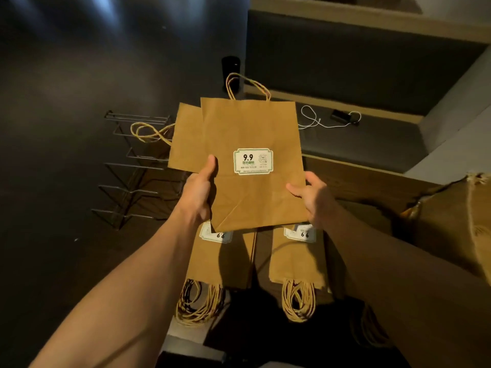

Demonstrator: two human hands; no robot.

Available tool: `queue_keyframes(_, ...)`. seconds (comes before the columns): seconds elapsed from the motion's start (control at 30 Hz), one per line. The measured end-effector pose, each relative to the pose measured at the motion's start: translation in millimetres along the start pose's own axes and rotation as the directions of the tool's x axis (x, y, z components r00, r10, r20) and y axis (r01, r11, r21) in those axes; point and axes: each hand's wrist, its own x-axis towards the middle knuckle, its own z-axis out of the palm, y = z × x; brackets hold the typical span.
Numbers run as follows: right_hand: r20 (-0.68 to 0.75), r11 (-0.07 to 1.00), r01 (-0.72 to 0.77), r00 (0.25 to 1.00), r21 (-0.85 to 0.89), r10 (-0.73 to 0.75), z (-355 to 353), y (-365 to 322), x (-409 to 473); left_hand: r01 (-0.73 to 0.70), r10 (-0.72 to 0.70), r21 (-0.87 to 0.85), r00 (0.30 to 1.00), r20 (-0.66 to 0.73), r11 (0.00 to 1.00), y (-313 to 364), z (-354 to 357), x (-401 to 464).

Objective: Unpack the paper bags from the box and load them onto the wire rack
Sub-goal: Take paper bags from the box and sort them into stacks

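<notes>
I hold a flat brown paper bag (249, 128) with a white "9.9" label in mid-air, its twisted handles pointing away from me. My left hand (199, 187) grips its left edge, thumb on top. My right hand (313, 195) grips the lower right edge. A second paper bag (184, 139) lies behind it to the left, on the wire rack (132, 171), handles over the wires. Below the held bag, two stacks of paper bags (220, 258) (297, 258) lie flat, handles toward me. The box is not clearly seen.
The wire rack stands on a dark floor at the left. A dark cylinder (230, 67) stands beyond the bags. A white cord (318, 123) and a small black device (342, 115) lie on a low step at the right. Brown paper (451, 221) bulges at the far right.
</notes>
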Motion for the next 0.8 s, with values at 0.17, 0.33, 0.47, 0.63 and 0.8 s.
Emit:
queue_keyframes(0.17, -0.137, 0.996, -0.088, 0.987, 0.011, 0.088, -29, -8, 3, -0.1, 0.093, -0.123, 0.994, -0.063, 0.987, 2, 11, -4)
queue_keyframes(0.33, -0.093, 0.616, 0.025, 0.983, -0.787, -0.159, -25, -33, -1, -0.212, 0.203, -0.064, 0.971, -0.122, 0.975, 16, 2, -10)
queue_keyframes(0.47, 0.069, 0.625, 0.241, 0.956, -0.742, -0.286, -18, -62, 10, -0.199, 0.167, -0.186, 0.97, -0.176, 0.962, 36, -19, -23)
queue_keyframes(0.63, 0.226, 0.165, 0.299, 0.907, -0.94, -0.355, 19, -85, 2, -0.28, 0.246, -0.097, 0.932, -0.266, 0.955, 58, -56, -32)
queue_keyframes(0.8, 0.539, -0.234, 0.486, 0.758, -0.842, -0.366, 115, -70, -14, -0.239, 0.287, 0.19, 0.912, -0.293, 0.952, 54, -59, -34)
